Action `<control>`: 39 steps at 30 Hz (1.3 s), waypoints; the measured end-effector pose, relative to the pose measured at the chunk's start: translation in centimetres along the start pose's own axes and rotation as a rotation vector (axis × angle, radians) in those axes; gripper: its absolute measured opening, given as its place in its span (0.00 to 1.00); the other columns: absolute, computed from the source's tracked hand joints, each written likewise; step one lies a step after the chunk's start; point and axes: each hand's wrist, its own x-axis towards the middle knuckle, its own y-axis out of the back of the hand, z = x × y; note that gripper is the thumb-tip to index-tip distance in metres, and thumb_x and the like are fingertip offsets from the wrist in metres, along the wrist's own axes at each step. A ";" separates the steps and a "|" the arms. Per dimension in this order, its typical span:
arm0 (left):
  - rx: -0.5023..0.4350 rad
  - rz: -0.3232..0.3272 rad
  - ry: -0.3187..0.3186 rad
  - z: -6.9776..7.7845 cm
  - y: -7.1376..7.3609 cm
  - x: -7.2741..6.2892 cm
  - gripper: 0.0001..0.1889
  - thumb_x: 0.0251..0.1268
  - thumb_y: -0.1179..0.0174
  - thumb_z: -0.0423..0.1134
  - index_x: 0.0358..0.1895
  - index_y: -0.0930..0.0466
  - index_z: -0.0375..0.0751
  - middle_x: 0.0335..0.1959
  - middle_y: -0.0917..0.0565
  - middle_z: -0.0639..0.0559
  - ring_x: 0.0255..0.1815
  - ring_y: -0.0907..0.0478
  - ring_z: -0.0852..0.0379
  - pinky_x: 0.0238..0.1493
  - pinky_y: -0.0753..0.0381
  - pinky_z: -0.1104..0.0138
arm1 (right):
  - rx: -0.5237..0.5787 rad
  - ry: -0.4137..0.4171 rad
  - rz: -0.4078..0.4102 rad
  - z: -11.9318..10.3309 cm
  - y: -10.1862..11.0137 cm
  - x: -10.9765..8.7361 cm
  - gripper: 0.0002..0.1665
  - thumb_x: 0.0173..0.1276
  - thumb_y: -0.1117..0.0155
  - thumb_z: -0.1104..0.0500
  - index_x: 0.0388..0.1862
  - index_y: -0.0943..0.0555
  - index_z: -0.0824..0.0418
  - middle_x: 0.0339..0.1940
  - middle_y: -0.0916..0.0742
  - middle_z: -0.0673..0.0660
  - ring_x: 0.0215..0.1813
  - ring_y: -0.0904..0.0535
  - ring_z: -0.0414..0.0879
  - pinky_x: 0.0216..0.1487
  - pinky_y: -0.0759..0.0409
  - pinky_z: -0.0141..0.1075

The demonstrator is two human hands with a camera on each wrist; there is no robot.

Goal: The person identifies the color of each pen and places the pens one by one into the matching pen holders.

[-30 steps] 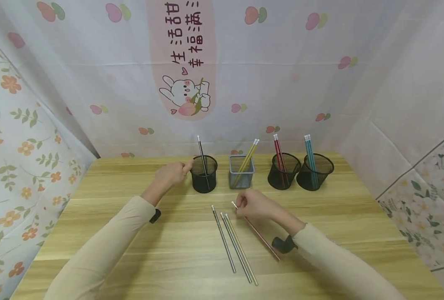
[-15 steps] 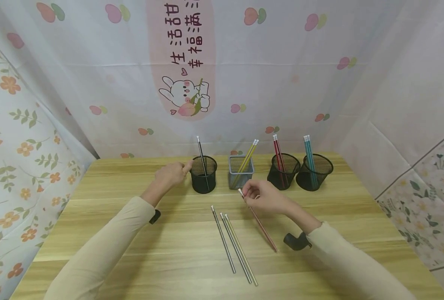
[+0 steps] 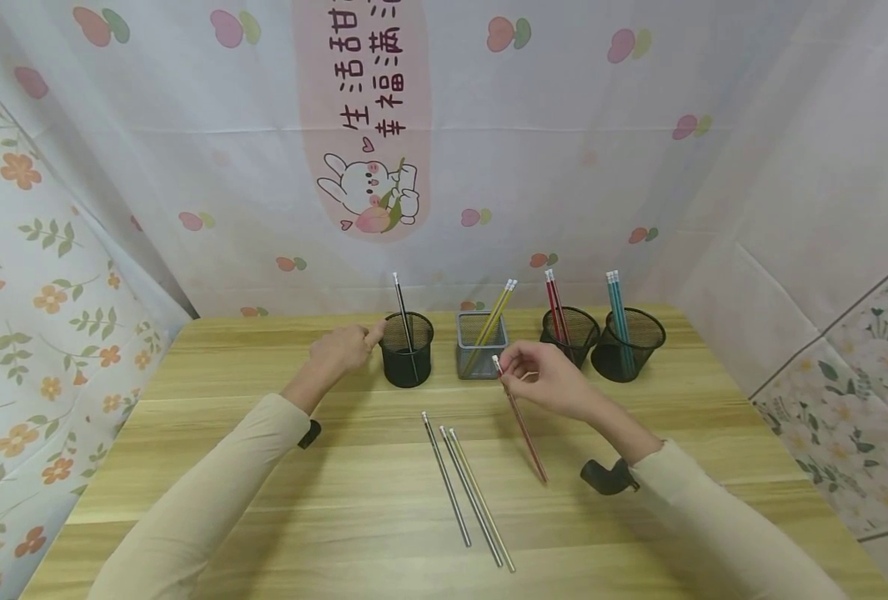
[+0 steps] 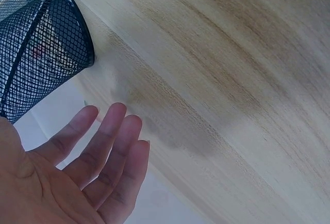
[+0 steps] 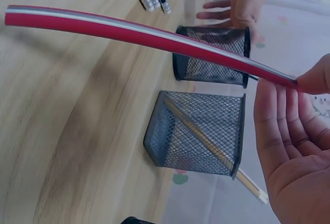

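Note:
My right hand (image 3: pixel 552 379) pinches a red pencil (image 3: pixel 524 433) near its white eraser end, between thumb and fingertips. The pencil slants down toward me; in the right wrist view the red pencil (image 5: pixel 154 37) stretches across above the table. My left hand (image 3: pixel 341 346) is at the left side of a round black mesh pencil cup (image 3: pixel 406 367), with a fingertip right at its rim. Seen from the left wrist, the left hand (image 4: pixel 98 167) has its fingers loosely extended, holding nothing. One black pencil (image 3: pixel 403 304) leans in that cup.
A square grey mesh cup (image 3: pixel 481 362) holds yellow pencils (image 3: pixel 498 310). To its right, tilted black cups hold red pencils (image 3: pixel 556 304) and teal pencils (image 3: pixel 619 308). On the table lie a black pencil (image 3: pixel 447 479), a dark grey one (image 3: pixel 472 500) and a yellow one (image 3: pixel 484 504).
My right hand has lifted the red pencil off the table, moving away from me and to the right, near the grey cup. The left hand has stayed at the black cup.

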 end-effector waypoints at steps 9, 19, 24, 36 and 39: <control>0.007 0.002 -0.002 0.0 -0.1 0.0 0.45 0.79 0.80 0.68 0.72 0.28 0.38 0.66 0.25 0.32 0.52 0.21 0.33 0.38 0.23 0.47 | 0.029 0.044 0.062 -0.2 1.2 -0.4 0.06 0.70 0.37 0.73 0.43 0.21 0.66 0.39 0.16 0.60 0.38 0.18 0.51 0.38 0.19 0.35; 0.008 0.017 -0.001 -0.1 -0.1 -0.1 0.44 0.79 0.80 0.69 0.73 0.28 0.40 0.67 0.27 0.31 0.61 0.27 0.26 0.53 0.29 0.33 | 0.037 0.099 0.125 -0.8 3.1 -0.8 0.07 0.71 0.38 0.75 0.45 0.23 0.68 0.40 0.17 0.63 0.38 0.18 0.51 0.39 0.18 0.34; 0.002 0.020 -0.003 -0.1 -0.1 -0.2 0.46 0.78 0.82 0.69 0.73 0.28 0.39 0.67 0.27 0.31 0.61 0.26 0.27 0.53 0.28 0.34 | 0.038 0.131 0.164 -1.1 4.0 -0.8 0.08 0.70 0.39 0.76 0.45 0.23 0.69 0.40 0.18 0.64 0.38 0.19 0.50 0.38 0.19 0.33; 0.007 0.012 0.004 0.1 -0.1 -0.2 0.45 0.78 0.81 0.69 0.73 0.28 0.39 0.66 0.26 0.31 0.59 0.25 0.27 0.53 0.29 0.34 | 0.013 0.188 0.311 -1.3 6.3 -0.7 0.08 0.69 0.39 0.77 0.45 0.24 0.75 0.40 0.17 0.69 0.38 0.17 0.45 0.41 0.19 0.29; 0.011 0.012 0.003 0.1 -0.1 -0.1 0.45 0.78 0.81 0.69 0.73 0.28 0.39 0.66 0.26 0.31 0.59 0.25 0.27 0.53 0.28 0.34 | 0.017 0.192 0.343 -1.0 6.9 -0.7 0.09 0.68 0.39 0.78 0.46 0.25 0.77 0.39 0.18 0.70 0.38 0.18 0.44 0.40 0.19 0.28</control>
